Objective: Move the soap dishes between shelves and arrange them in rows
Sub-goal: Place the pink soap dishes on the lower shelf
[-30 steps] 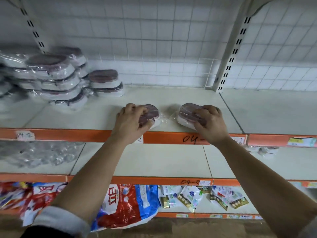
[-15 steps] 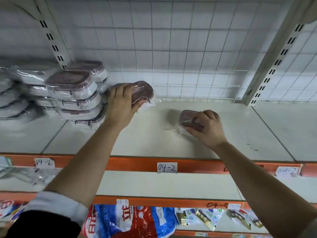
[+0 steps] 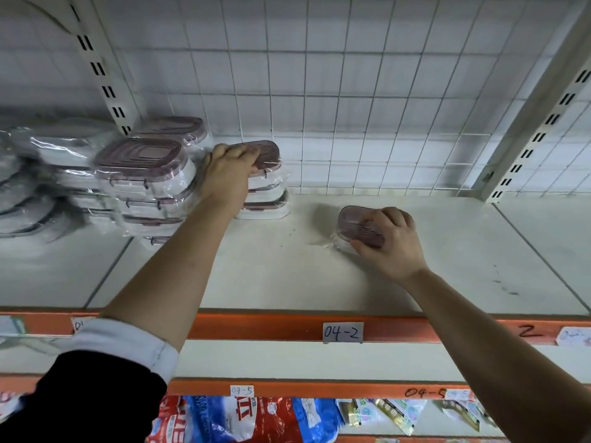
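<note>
Both hands are now working deeper on the shelf (image 3: pixel 319 276) than a second ago, when they were holding their dishes at its front edge. The left hand (image 3: pixel 228 174) is bringing its dish down where half a second ago it was carrying it through the air. Its fingers are curling over the lid of the top soap dish (image 3: pixel 267 151) and seating it on the short stack (image 3: pixel 267 204) near the shelf's back edge. The right hand (image 3: pixel 388 244) is clamping on a single soap dish (image 3: pixel 353 223), fingers over the lid and thumb at the near side; that dish is resting on the shelf surface towards the back, well apart from the stack.

Just left of the short stack, taller stacks (image 3: pixel 144 174) of wrapped dishes are standing in a row that is running towards the shelf's left end; those furthest left are blurring. Behind everything the wire grid (image 3: pixel 351 107) is closing the back; the orange front edge (image 3: pixel 256 324) is carrying a 04-2 label (image 3: pixel 342 332); packets (image 3: pixel 243 417) are lying on a lower shelf.

As a judgement, the task is looking well under way; several stacks are standing, and the left dish is all but placed. The right dish is waiting for a spot, likely beside or on the short stack; most of the shelf's right side is taking nothing so far.
</note>
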The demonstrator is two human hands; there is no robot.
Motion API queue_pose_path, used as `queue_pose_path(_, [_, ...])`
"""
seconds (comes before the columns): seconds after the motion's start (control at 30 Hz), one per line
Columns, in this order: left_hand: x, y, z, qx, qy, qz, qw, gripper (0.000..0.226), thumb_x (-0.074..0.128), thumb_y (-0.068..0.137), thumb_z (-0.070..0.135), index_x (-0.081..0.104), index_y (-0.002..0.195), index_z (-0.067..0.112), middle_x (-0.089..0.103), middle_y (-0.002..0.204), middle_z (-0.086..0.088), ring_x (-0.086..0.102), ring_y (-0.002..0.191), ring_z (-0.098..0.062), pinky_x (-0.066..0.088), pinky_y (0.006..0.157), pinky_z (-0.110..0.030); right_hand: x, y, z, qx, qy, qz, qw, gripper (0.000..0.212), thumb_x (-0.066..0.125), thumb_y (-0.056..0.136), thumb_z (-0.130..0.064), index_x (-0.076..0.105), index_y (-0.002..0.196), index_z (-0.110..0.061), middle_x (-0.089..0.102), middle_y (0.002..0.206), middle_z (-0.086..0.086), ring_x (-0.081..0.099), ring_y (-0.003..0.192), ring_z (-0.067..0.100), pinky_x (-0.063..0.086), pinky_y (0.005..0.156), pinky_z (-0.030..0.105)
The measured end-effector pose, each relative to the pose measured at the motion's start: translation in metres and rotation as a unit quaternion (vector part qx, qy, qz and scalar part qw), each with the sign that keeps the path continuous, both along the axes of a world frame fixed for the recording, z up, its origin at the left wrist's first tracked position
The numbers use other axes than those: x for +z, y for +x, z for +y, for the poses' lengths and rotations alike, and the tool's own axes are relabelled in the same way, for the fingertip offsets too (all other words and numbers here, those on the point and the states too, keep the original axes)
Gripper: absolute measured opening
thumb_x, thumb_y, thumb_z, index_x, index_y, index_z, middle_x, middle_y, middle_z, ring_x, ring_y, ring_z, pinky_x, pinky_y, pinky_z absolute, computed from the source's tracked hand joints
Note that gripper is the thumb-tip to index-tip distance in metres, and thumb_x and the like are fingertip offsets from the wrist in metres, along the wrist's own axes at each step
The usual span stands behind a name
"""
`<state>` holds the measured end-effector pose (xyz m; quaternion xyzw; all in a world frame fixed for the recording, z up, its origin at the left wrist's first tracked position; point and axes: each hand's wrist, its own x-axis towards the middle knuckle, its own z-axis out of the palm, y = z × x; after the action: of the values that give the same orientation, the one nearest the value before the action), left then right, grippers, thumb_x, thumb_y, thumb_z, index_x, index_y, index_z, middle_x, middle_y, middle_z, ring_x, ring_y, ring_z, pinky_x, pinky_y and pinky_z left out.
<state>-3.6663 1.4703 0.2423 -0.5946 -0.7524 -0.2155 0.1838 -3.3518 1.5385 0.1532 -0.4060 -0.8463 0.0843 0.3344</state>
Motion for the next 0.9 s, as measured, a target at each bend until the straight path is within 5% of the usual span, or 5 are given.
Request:
queue_pose_path(0.2, [-0.005,-0.002,0.009,-0.017,0.076,-0.211,0.974,0.03,0.06,0.093,0.04,0.07,0.113,0.02,0.064,0.121,-0.004,0.063,0.111,-0.024,0.044,0.104,-0.041,0.005,-0.004,-0.006,-0.015,0.008,0.0,1.0,0.056,0.056,0.071,-0.06,0.067,0.11,-0.021,0.058,0.115,0.005,0.052,0.109,0.038,0.038,0.098,0.041])
queue_pose_path(0.3, [-0.01,-0.003,0.005,-0.006,0.031,-0.161,0.986,0.046,0.042,0.089,0.056,0.065,0.115,0.026,0.06,0.122,0.001,0.056,0.116,-0.024,0.043,0.101,-0.038,0.005,-0.01,-0.007,-0.031,-0.007,0.009,0.999,0.058,0.056,0.068,-0.062,0.068,0.106,-0.019,0.057,0.115,0.003,0.048,0.11,0.039,0.041,0.092,0.041])
queue_pose_path(0.47, [-0.024,0.017,-0.034,-0.106,0.138,-0.025,0.984,0.038,0.042,0.095,0.016,0.066,0.122,0.003,0.062,0.119,-0.017,0.06,0.108,-0.039,0.051,0.091,-0.045,0.018,-0.034,-0.002,-0.034,0.001,0.08,0.996,0.055,0.062,0.072,-0.059,0.064,0.104,-0.014,0.058,0.114,0.007,0.051,0.109,0.037,0.029,0.094,0.024])
queue_pose_path(0.7, [-0.071,0.024,-0.09,-0.07,0.14,0.074,0.985,0.025,0.052,0.091,0.027,0.071,0.095,0.012,0.069,0.089,-0.005,0.064,0.085,-0.03,0.043,0.087,-0.04,0.087,-0.109,0.001,0.027,0.037,0.221,0.974,0.046,0.072,0.075,-0.044,0.062,0.103,-0.009,0.055,0.112,0.007,0.051,0.108,0.028,0.042,0.098,0.042])
queue_pose_path(0.9, [-0.082,0.029,-0.087,-0.065,0.11,0.055,0.99,0.022,0.049,0.088,0.026,0.066,0.084,0.012,0.066,0.072,-0.003,0.064,0.069,-0.027,0.04,0.08,-0.039,0.116,-0.18,0.005,0.11,0.077,0.123,0.983,0.052,0.071,0.074,-0.048,0.064,0.105,-0.008,0.054,0.113,0.012,0.052,0.106,0.034,0.04,0.095,0.037])
